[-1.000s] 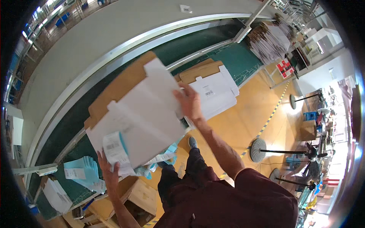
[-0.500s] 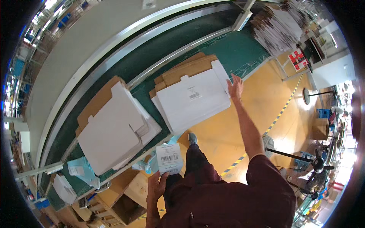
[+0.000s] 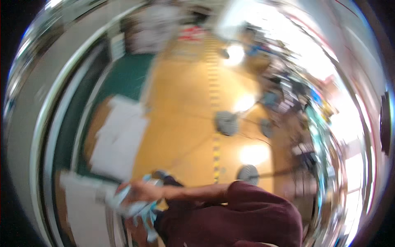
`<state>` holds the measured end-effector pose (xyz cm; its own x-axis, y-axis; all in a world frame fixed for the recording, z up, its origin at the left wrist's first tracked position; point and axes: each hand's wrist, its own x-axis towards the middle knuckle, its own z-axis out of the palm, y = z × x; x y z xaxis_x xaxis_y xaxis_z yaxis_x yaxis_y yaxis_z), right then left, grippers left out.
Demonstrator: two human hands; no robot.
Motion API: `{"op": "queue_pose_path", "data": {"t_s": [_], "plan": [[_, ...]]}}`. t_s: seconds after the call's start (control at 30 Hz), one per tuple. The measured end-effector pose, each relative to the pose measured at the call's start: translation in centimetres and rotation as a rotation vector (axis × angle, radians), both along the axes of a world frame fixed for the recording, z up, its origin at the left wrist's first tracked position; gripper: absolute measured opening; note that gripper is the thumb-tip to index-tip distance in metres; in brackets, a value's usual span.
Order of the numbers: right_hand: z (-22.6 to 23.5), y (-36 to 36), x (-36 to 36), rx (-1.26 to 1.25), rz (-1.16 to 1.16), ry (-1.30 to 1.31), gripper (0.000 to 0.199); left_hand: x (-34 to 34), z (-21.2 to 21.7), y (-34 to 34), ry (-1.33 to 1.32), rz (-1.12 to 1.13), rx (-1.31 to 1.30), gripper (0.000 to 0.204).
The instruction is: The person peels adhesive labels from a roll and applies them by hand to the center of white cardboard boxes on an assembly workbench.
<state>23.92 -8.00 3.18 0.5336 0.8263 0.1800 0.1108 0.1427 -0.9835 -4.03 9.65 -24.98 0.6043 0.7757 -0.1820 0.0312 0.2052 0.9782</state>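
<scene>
Motion smears this view. My right hand (image 3: 142, 192) reaches across to the left, over the pale blue and white label strip (image 3: 150, 212). Its fingers are too blurred to show whether they grip the strip. Lower down, my left hand (image 3: 138, 231) is closed at the strip, partly covered by it and the right hand. Beside the hands lies a near stack of flat white cardboard boxes (image 3: 84, 210) with brown inner sides. Farther along the green bench is another stack of flat white boxes (image 3: 117, 138); its top label is not readable.
The green bench (image 3: 127, 74) runs along the left, a large heap of flat cardboard (image 3: 152, 31) at its far end. Right of it is the yellow floor (image 3: 185, 107) with a striped line (image 3: 216, 152). Round grey stand bases (image 3: 248, 175) are on the floor at right.
My view has swung to the right. My right hand has left the far box stack's edge and come back to the label strip by my left hand.
</scene>
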Motion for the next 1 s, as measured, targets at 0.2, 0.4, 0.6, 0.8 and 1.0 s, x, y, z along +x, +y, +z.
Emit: {"op": "queue_pose_path", "data": {"t_s": [0.2,0.4,0.6,0.8,1.0], "plan": [[4.4,-1.7,-6.5,-0.158,-0.120,-0.077,0.032,14.3,-7.5,-3.5,-0.119,-0.534,0.046,0.044],[6.4,-7.2,-7.9,-0.079,-0.396,-0.297,0.031,14.2,7.4,-4.9,-0.136,-0.704,0.296,0.036],[5.1,-6.0,-8.7,-0.006,-0.334,-0.373,0.021,8.2,31.9,-6.8,-0.071,-0.569,0.580,0.037],[4.9,-5.4,-7.9,0.111,-0.351,-0.399,0.021,8.3,28.6,-5.5,0.107,-0.397,0.598,0.036],[4.8,-4.5,-5.1,0.191,-0.319,-0.482,0.022,10.2,29.2,-8.3,0.273,0.003,0.484,0.033]]}}
